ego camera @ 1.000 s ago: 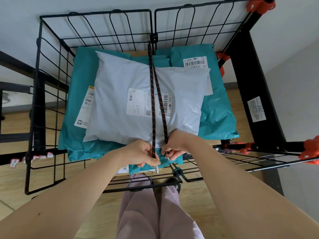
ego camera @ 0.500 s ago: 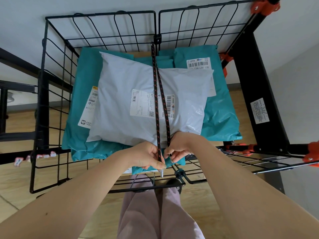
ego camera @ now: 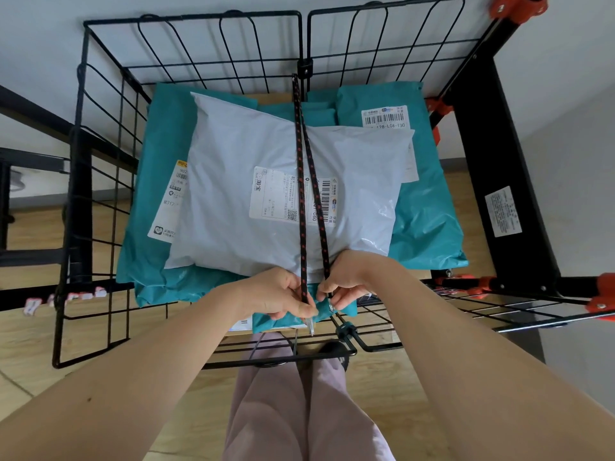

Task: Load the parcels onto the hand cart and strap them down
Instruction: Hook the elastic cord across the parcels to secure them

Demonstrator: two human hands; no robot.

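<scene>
Our left hand (ego camera: 276, 297) is curled round the left strand of the black elastic cord (ego camera: 301, 194), thumb and fingers pinching it just above its metal hook (ego camera: 311, 326), which pokes out below the fist. Our right hand (ego camera: 346, 284) pinches the right strand close beside it, near a small metal end piece (ego camera: 331, 307) whose shape we cannot make out. Both hands sit side by side at the near edge of the stack, over a teal corner. To do this step well, we judge that we should draw both strands down evenly, hold the tension, and catch the hook on the front rail (ego camera: 283, 362) of the cart (ego camera: 489, 144) directly below. Hooking it there, not off to the side by the black clip (ego camera: 344, 329), lets the cord run straight over the middle. A slack strand would likely let the smooth bags slide, and a released hook could snap back at us. From our hands the two strands run up across the label of the grey parcel (ego camera: 233, 194) and meet at the rear wire panel. That parcel lies on top of the teal parcels (ego camera: 429, 224), all inside the wire cart, just beyond our knuckles.
</scene>
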